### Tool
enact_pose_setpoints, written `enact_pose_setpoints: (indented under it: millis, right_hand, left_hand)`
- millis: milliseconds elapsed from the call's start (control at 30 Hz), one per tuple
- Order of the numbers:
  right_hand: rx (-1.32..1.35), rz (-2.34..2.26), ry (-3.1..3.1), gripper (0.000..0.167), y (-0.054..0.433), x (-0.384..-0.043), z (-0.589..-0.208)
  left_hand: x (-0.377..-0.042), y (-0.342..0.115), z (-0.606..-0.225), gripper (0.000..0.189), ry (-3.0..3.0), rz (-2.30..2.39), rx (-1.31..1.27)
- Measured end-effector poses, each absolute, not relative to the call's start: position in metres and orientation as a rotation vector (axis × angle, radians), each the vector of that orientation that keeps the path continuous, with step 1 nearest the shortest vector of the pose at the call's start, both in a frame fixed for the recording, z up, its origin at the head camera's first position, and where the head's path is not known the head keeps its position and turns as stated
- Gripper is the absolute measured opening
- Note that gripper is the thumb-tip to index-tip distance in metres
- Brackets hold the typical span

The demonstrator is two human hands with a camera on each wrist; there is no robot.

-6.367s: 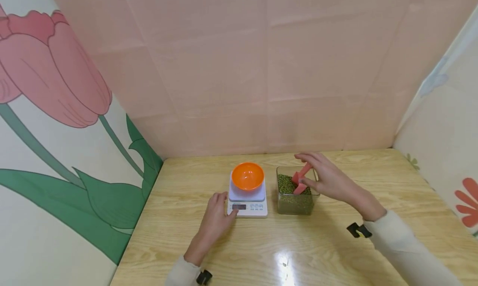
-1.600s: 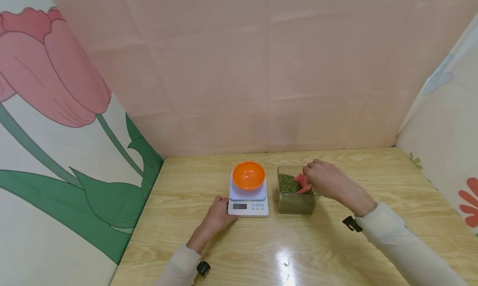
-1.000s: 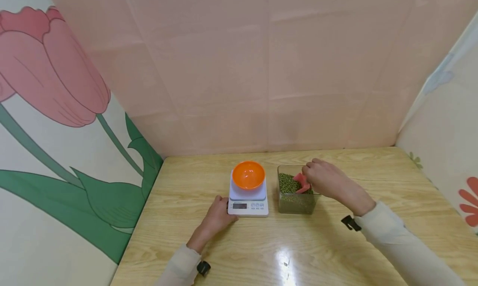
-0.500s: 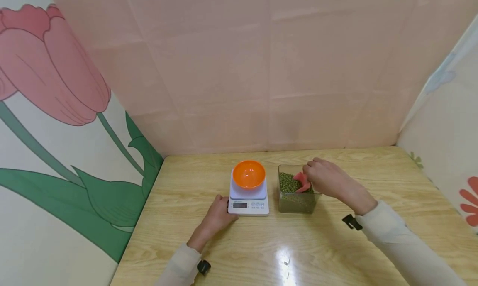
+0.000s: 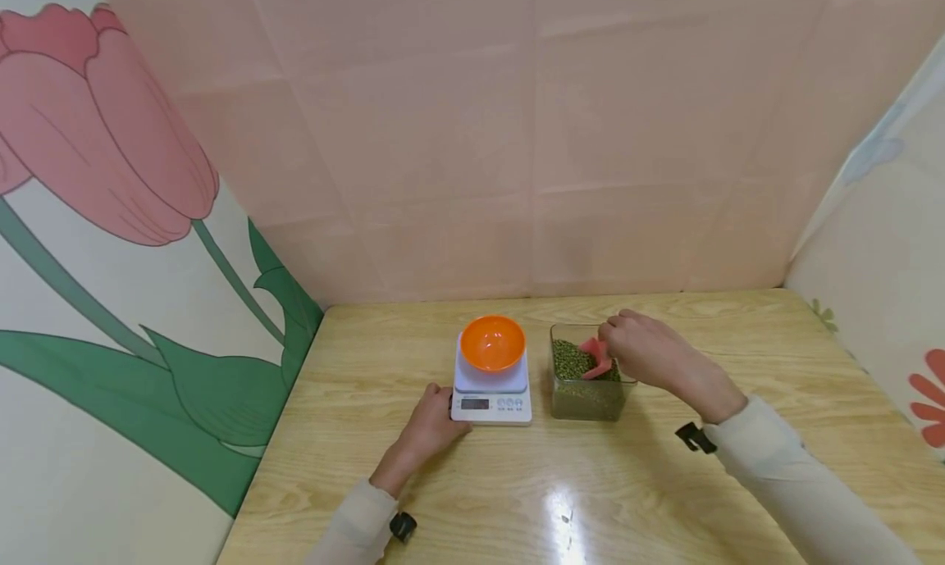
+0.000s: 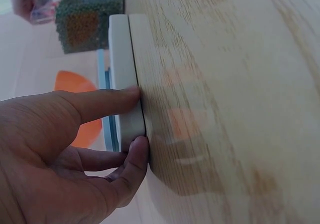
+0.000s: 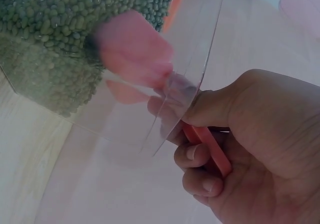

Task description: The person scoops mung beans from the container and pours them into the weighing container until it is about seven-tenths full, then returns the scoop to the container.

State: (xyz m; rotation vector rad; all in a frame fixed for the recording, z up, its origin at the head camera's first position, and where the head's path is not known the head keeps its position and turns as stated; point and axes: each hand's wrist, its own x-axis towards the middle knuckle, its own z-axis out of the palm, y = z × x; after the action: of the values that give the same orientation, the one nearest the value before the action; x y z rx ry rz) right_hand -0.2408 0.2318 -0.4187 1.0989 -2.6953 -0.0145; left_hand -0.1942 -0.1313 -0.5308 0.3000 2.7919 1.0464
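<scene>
A white digital kitchen scale (image 5: 490,409) stands on the table, bearing an orange bowl (image 5: 493,344) with nothing in it. My left hand (image 5: 428,424) holds the scale's front left corner; in the left wrist view the thumb lies along its front edge and the fingers bend against its side. To the right stands a clear square container (image 5: 586,405) partly filled with green mung beans (image 7: 75,28). My right hand (image 5: 653,356) grips the handle of a red scoop (image 5: 596,360), fingers curled round it. The scoop's head is down among the beans, inside the container's rim.
The wooden table (image 5: 627,499) reaches back to a pink covered wall (image 5: 428,155). A side wall with a painted tulip (image 5: 140,138) borders it on the left, and a pale wall with a red flower stands on the right. Dark bands sit on both sleeves.
Since the oldest frame, my left hand has gone from over the scale's display to its front left corner. My right hand has closed round the scoop's handle. The last second shows hardly any motion.
</scene>
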Motion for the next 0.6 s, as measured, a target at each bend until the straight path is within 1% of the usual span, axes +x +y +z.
enact_pose_setpoints:
  millis: [600]
  right_hand:
    - [1.069, 0.102, -2.728, 0.025, 0.2352, -0.243, -0.4283]
  left_hand:
    - [-0.195, -0.1315, -0.5311, 0.055, 2.787, 1.045, 0.285]
